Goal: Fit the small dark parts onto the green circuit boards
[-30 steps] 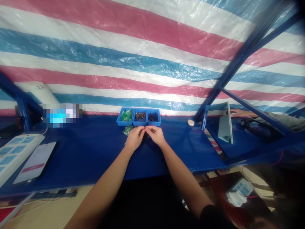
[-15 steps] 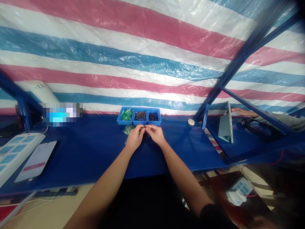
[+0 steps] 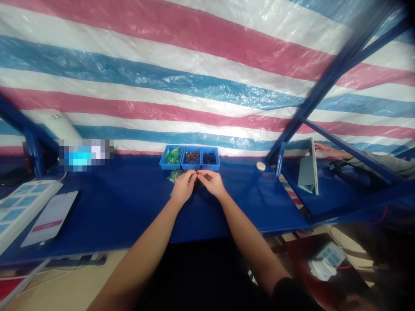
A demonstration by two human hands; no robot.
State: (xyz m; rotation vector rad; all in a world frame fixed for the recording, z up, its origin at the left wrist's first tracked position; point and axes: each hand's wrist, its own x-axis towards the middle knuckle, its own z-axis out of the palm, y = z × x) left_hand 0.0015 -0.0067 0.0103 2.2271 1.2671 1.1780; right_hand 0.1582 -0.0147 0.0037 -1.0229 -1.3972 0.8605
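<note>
My left hand (image 3: 184,185) and my right hand (image 3: 212,181) meet fingertip to fingertip over the blue table (image 3: 129,207). Both are closed in a pinch; whatever they hold is too small to make out. Just beyond them stand three blue bins in a row. Green pieces (image 3: 173,154) fill the left bin (image 3: 169,166), small brassy parts (image 3: 192,156) lie in the middle bin (image 3: 190,166), and dark parts (image 3: 209,158) are in the right bin (image 3: 210,167). Partly hidden behind my left hand lies a greenish clump (image 3: 173,175), with dark bits under my fingers.
To the left lie a white power strip (image 3: 29,194) and a phone (image 3: 50,218). A round white object (image 3: 260,166) sits right of the bins. Blue frame posts (image 3: 280,160) rise at the right, where another person's hand (image 3: 324,149) is behind a tablet-like panel (image 3: 308,172).
My hands stay pinched together at the same spot. The view has shifted very slightly; nothing else visibly differs.
</note>
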